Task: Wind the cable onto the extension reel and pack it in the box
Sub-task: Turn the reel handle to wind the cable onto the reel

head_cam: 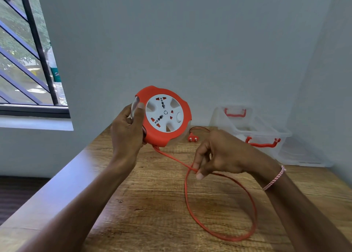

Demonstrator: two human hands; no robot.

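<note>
you have one view only, a wide-angle camera worn on your head. it faces forward and down across the tabletop (152,204) toward the grey wall (190,42), close above your left hand (126,133) and right hand (219,156), which reach in from the bottom edge; a window (24,61) sits at far left.

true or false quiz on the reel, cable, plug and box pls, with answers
1. The left hand holds the reel up off the table. True.
2. The right hand is empty. False: it pinches the cable.
3. The cable is fully wound onto the reel. False: a loose loop lies on the table.
4. The plug lies on the table. True.
5. The reel sits inside the box. False: the box stands apart, at the far right.
</note>
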